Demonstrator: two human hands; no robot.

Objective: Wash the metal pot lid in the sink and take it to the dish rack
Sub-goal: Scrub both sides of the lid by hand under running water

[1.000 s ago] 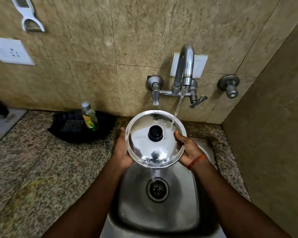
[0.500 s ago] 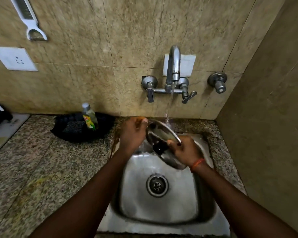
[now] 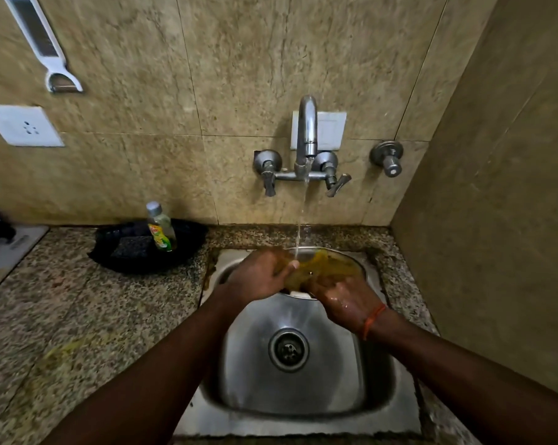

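Head view, first speaker: Why is the pot lid [image 3: 327, 268] held at the back of the sink [image 3: 296, 393]?

Second speaker: So the tap [image 3: 306, 136] stream lands on it. Left hand [image 3: 258, 277] is curled around its left edge; right hand [image 3: 348, 300] is closed on the near rim, turning it for rinsing, I'd judge.

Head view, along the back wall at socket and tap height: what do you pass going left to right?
White wall socket → left tap handle → running faucet spout → right tap handle → separate round valve knob.
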